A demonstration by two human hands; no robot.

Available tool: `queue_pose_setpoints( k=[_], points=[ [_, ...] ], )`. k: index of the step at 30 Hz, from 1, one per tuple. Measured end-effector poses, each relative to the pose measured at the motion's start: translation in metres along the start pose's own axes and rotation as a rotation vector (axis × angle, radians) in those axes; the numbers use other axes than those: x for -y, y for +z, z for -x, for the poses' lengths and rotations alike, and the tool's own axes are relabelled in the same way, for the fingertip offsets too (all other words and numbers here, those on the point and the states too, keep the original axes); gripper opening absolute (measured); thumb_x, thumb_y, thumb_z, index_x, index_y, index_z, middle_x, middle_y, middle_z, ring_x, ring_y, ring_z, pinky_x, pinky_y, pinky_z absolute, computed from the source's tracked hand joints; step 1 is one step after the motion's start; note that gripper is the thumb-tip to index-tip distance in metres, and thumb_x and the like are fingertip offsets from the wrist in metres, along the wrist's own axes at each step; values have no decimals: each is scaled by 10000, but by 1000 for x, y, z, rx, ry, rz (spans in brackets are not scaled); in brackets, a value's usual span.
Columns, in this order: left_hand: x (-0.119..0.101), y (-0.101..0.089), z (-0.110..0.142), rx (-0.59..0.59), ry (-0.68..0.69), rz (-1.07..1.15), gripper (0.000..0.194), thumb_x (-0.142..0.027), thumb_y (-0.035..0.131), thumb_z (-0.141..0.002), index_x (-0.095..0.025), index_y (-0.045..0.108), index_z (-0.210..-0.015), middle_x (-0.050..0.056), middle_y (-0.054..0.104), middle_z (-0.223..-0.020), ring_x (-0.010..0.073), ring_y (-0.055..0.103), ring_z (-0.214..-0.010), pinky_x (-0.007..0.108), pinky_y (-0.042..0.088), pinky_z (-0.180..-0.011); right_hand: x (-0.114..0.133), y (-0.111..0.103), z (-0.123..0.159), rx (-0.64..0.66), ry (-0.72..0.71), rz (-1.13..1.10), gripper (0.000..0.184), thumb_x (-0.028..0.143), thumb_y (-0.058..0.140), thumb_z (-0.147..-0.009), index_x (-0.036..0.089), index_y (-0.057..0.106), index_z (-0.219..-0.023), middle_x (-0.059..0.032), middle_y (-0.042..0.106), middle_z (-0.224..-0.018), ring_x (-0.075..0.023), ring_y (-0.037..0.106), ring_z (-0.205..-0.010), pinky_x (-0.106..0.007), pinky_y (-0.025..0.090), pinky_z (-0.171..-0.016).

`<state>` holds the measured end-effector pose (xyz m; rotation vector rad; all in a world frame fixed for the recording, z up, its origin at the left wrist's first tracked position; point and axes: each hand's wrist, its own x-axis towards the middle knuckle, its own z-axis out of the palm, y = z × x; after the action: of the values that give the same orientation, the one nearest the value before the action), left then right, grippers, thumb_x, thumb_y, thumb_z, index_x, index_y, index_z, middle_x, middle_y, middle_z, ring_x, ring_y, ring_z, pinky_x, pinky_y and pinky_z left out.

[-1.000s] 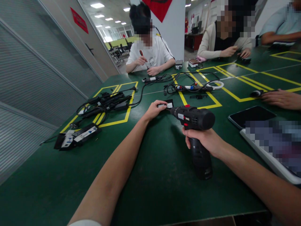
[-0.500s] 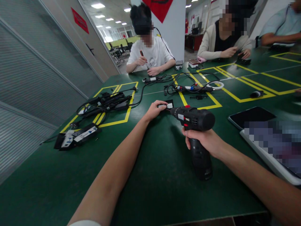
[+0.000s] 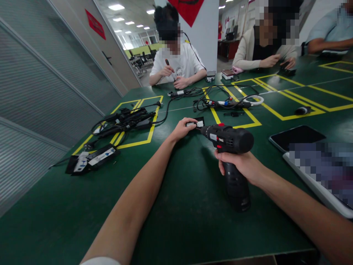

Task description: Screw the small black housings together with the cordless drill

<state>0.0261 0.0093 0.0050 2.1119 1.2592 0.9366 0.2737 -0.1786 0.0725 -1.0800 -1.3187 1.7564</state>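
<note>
My right hand (image 3: 242,165) is wrapped around the handle of a black cordless drill (image 3: 233,139) with red switches. The drill lies level in the air, its chuck pointing left at a small flat black piece with a white label (image 3: 200,123). My left hand (image 3: 183,129) grips that piece at its left side, fingers and thumb closed on it, down at the table. A thin bit runs from the chuck to the piece; whether its tip touches a screw is too small to tell.
Black cables (image 3: 129,119) are heaped at the left, with black labelled pieces (image 3: 93,158) before them. More cables and a white ring (image 3: 255,100) lie beyond my hands. A phone (image 3: 298,137) and a pale-edged tablet-like device (image 3: 309,180) are at right. Several people sit around the green table (image 3: 182,221).
The whole view has shifted very slightly. Both hands and the drill hold the same places against the small black piece.
</note>
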Motion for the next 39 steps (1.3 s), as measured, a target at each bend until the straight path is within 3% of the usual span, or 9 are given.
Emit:
queue_pose_setpoints(
  k=[39],
  points=[
    [6, 2, -1, -24, 0, 83, 353, -385, 658, -779, -210, 707, -1081, 57, 663, -1137, 215, 589, -1089, 358, 420, -1018, 4, 3, 2, -28, 18, 3, 158, 309, 637, -775, 177, 584, -844, -7, 614, -539, -151, 549, -501, -281, 405, -518]
  ],
)
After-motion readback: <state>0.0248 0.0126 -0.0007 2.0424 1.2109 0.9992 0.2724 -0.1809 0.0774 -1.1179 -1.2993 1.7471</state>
